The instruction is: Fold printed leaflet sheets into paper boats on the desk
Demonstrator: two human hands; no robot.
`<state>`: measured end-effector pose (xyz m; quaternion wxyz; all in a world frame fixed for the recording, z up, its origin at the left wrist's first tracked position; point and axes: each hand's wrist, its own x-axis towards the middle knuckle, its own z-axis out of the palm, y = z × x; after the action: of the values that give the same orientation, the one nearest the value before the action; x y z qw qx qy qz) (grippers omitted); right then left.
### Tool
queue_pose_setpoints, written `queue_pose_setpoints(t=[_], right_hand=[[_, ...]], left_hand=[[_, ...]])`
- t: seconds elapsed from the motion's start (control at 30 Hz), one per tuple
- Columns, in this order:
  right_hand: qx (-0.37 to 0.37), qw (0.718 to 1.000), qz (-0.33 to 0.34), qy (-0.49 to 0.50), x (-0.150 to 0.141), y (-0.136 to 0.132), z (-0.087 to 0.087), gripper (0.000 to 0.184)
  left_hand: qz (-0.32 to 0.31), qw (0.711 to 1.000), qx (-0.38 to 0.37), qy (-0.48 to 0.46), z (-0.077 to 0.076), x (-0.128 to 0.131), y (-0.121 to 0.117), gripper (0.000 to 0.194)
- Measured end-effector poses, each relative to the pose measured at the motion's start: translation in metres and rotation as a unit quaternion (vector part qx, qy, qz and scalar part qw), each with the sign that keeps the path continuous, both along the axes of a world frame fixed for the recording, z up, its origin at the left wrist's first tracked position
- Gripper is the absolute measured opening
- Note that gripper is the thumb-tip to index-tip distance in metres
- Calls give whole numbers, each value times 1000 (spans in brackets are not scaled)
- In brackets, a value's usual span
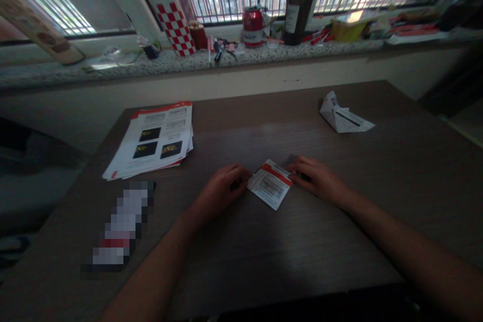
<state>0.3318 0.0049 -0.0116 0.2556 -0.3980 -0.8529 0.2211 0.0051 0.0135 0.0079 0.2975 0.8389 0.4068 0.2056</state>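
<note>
A small folded sheet of printed paper with an orange-red band lies on the table between my hands, turned like a diamond. At its left corner, my left hand has thumb and fingers curled together in a pinch. My right hand grips the opposite corner, its thumb and index finger closing at the paper's edge. The exact fingertip contact is dark and partly hidden. Farther back to the right stands a folded paper figure with printed text on it.
A stack of printed sheets lies at the back left of the brown table. Nearer me is a pixelated dark-edged object. On the windowsill stand a checkered bottle, a red can and a dark cup.
</note>
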Motion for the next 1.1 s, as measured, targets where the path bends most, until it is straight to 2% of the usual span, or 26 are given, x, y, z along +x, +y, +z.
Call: queue_pose_setpoints(t=[0.17,0.27,0.43,0.5,0.57,0.83,1.1], right_hand=[[23,999,14,-19,-1,-4,1,24],[60,997,20,-49,-2,-5,0,28],[128,983,39,-124,-1,-8,-1,29],[137,978,48,-150,-1,-10,1,32],[137,975,54,-164,-1,-11,4,35],[117,984,76,-113,-3,-16,9,32],[115,986,97,-76,-3,-19,12,32]], left_hand=[[-18,997,54,46,-3,1,-1,15],[-25,994,86,68,-4,3,-3,16],[-54,985,121,107,2,5,-8,17],[-67,980,137,127,4,6,-10,11],[-74,976,150,137,5,6,-12,17],[-88,973,170,131,1,9,-13,32],[-110,968,189,124,-4,9,-12,28]])
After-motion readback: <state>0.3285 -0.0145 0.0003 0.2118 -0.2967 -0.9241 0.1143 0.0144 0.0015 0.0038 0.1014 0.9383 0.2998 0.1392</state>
